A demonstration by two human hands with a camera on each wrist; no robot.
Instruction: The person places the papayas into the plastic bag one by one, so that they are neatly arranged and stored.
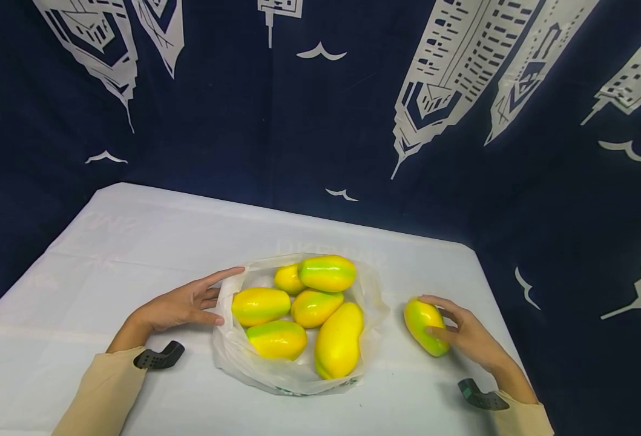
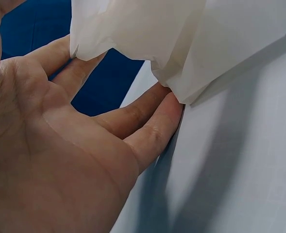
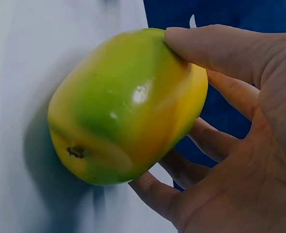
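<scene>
My right hand [image 1: 462, 330] holds a yellow-green mango [image 1: 420, 321] between thumb and fingers, right of the bag. Close up in the right wrist view, the mango [image 3: 118, 111] shows its dark stem end, with the thumb on one side and fingers on the other. A white plastic bag [image 1: 233, 357] stands with its mouth spread wide and several yellow-green mangoes [image 1: 339, 342] inside. At the bag's left rim, my left hand [image 1: 175, 309] touches the plastic with its fingers extended. The left wrist view shows the fingertips partly hidden behind the bag [image 2: 133, 29].
A white cloth [image 1: 151, 236] covers the table under the bag. Behind and to the right hangs a dark blue curtain [image 1: 216, 139] with white building prints. A black wrist device [image 1: 159, 356] sits on the left wrist, and a similar device [image 1: 480, 396] on the right.
</scene>
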